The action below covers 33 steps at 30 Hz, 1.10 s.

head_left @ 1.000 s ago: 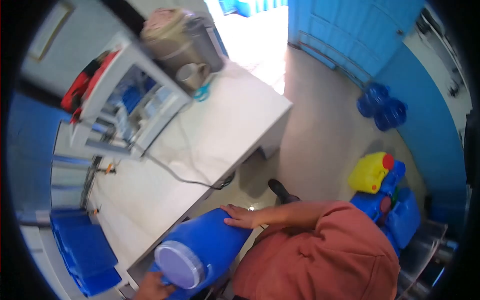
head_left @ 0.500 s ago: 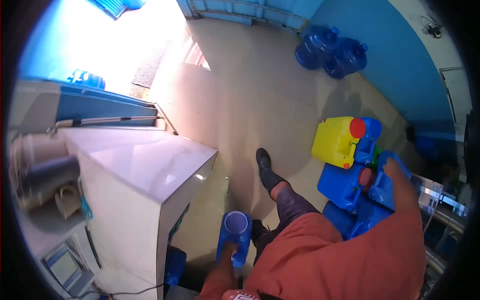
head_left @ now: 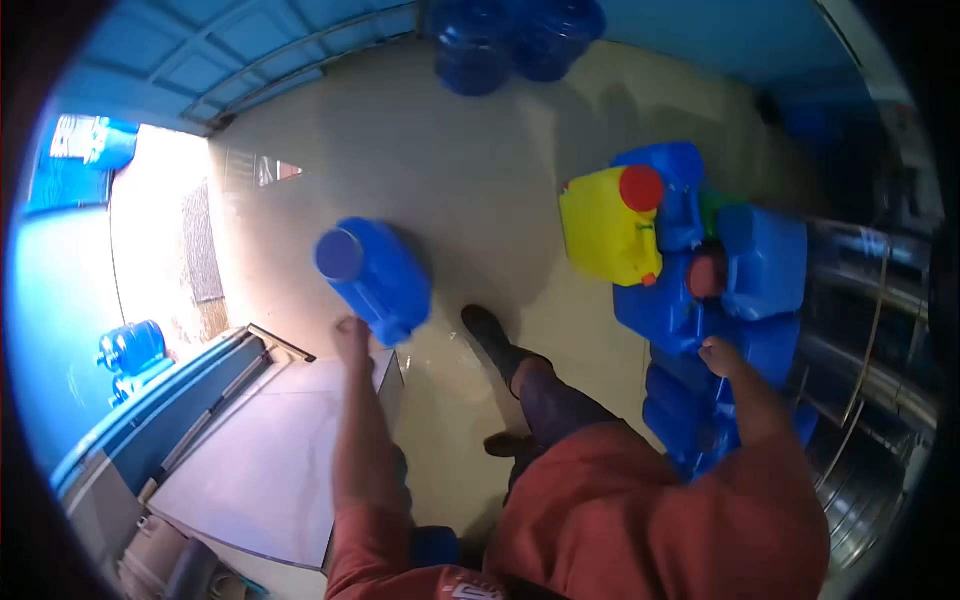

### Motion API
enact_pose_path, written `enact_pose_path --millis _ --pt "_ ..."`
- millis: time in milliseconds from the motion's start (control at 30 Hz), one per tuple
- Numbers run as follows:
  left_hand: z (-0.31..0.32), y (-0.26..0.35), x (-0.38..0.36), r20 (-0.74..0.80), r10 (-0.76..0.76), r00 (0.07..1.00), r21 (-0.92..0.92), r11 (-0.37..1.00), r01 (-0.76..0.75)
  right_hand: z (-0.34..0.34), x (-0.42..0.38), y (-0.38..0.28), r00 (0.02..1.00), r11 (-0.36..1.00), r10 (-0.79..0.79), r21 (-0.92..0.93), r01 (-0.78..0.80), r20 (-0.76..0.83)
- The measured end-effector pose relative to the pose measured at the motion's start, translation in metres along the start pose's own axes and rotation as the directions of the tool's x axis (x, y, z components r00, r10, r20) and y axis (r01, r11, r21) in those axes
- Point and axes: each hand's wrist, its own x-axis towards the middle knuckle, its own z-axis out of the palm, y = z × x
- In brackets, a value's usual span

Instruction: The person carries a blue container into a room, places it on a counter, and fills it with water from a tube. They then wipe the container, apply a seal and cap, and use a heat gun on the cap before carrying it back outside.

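A blue jug point(head_left: 395, 275) with a round pale blue cap tilts in mid-view, its cap toward the left. My left hand point(head_left: 350, 338) is beside its lower left edge, blurred, and whether its fingers grip the jug is unclear. On the right, my right hand point(head_left: 718, 357) has curled fingers at the edge of a blue jug with a dark red cap point(head_left: 655, 312); what they hold is hidden. Above that hand, another blue jug point(head_left: 765, 262) leans on the group. A yellow jug point(head_left: 600, 228) with a red cap sits at the group's left side.
Large blue water bottles point(head_left: 470, 45) stand at the top by the wall. A white counter point(head_left: 255, 455) is at lower left, with a squeegee point(head_left: 280, 340) by its edge. Bright doorway at left. Metal racks point(head_left: 870, 370) line the right. My boot point(head_left: 490, 335) is on the floor.
The view has turned. My left hand and the pale-capped blue jug have moved up and forward, away from my body. My right hand has moved off the leaning blue jug to below it.
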Motion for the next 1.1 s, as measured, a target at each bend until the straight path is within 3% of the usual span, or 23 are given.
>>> enact_pose_path --millis 33,67,133,167,233,267,300,400,467,500,533,567,600,667,700,733,800,833,900,933,1000,1033,1100 --pt "0.023 0.084 -0.025 -0.117 -0.02 0.993 -0.155 0.988 0.002 0.013 -0.005 0.001 0.996 0.99 0.085 -0.119 -0.081 0.033" --pt "0.015 0.12 -0.027 0.009 0.08 0.997 -0.096 0.992 -0.078 0.03 -0.01 -0.001 0.982 0.959 0.177 -0.233 -0.159 0.058" --pt "0.009 0.18 -0.045 0.134 0.24 0.961 0.188 0.946 -0.262 0.071 -0.004 -0.02 0.98 0.993 -0.071 -0.08 0.087 0.184" --pt "0.009 0.201 -0.059 0.177 0.29 0.941 0.339 0.879 -0.335 0.103 0.012 -0.034 0.928 0.999 0.052 -0.018 -0.049 0.37" --pt "0.001 0.226 -0.099 0.266 0.285 0.921 0.519 0.763 -0.386 0.08 -0.007 -0.148 0.887 0.923 -0.377 0.191 0.335 0.267" --pt "-0.009 0.217 -0.111 0.28 0.218 0.935 0.556 0.757 -0.343 0.104 -0.004 -0.164 0.898 0.853 -0.438 0.331 0.402 0.038" --pt "-0.014 0.212 -0.129 0.305 0.16 0.939 0.541 0.782 -0.309 0.106 -0.018 -0.189 0.926 0.75 -0.372 0.57 0.335 -0.055" --pt "-0.03 0.18 -0.17 0.417 0.034 0.908 0.589 0.751 -0.299 0.056 -0.069 -0.229 0.916 0.721 -0.399 0.598 0.349 -0.053" --pt "-0.04 0.161 -0.192 0.466 -0.078 0.882 0.724 0.606 -0.329 0.074 -0.083 -0.22 0.905 0.647 -0.368 0.639 0.415 -0.215" --pt "-0.06 0.129 -0.177 0.614 -0.04 0.789 0.656 0.581 -0.481 0.084 -0.091 -0.207 0.903 0.641 -0.361 0.642 0.42 -0.231" --pt "-0.079 0.105 -0.163 0.739 -0.009 0.673 0.566 0.55 -0.614 0.099 -0.099 -0.186 0.921 0.631 -0.285 0.671 0.39 -0.267" --pt "-0.059 0.117 -0.2 0.524 -0.153 0.838 0.656 0.7 -0.282 0.115 -0.109 -0.163 0.932 0.615 -0.206 0.701 0.36 -0.298" --pt "-0.071 0.093 -0.183 0.651 -0.14 0.746 0.665 0.579 -0.471 0.13 -0.124 -0.139 0.95 0.67 -0.116 0.683 0.291 -0.291" --pt "-0.062 0.089 -0.211 0.549 -0.168 0.819 0.701 0.627 -0.341 0.171 -0.162 -0.086 0.969 0.755 0.06 0.645 0.114 -0.241" --pt "-0.063 0.083 -0.211 0.655 -0.145 0.742 0.703 0.477 -0.528 0.192 -0.186 -0.062 0.968 0.798 0.128 0.601 0.029 -0.216" --pt "-0.078 0.056 -0.181 0.788 -0.081 0.61 0.574 0.455 -0.681 0.23 -0.204 -0.036 0.96 0.821 0.203 0.567 -0.06 -0.193" --pt "-0.066 0.069 -0.206 0.719 -0.27 0.641 0.675 0.494 -0.548 0.282 -0.258 -0.001 0.962 0.808 0.258 0.564 -0.168 -0.083" --pt "-0.061 0.066 -0.211 0.726 -0.274 0.631 0.671 0.483 -0.563 0.305 -0.292 0.008 0.952 0.782 0.301 0.586 -0.214 -0.054" --pt "-0.051 0.065 -0.219 0.765 -0.239 0.598 0.641 0.201 -0.74 0.441 -0.309 0.048 0.952 0.887 0.278 0.416 -0.201 -0.132" --pt "-0.052 0.057 -0.206 0.773 -0.25 0.583 0.629 0.188 -0.754 0.439 -0.336 0.035 0.946 0.875 0.298 0.433 -0.217 -0.127" --pt "-0.051 0.038 -0.17 0.896 -0.283 0.343 0.409 0.225 -0.884 0.416 -0.397 -0.004 0.879 0.672 0.46 0.6 -0.435 0.124" --pt "-0.037 0.046 -0.186 0.9 -0.296 0.319 0.388 0.216 -0.896 0.422 -0.407 -0.014 0.868 0.649 0.479 0.614 -0.449 0.13" --pt "0.0 0.069 -0.233 0.648 -0.314 0.694 0.76 0.219 -0.611 0.438 -0.425 -0.032 0.889 0.571 0.425 0.712 -0.408 0.169"
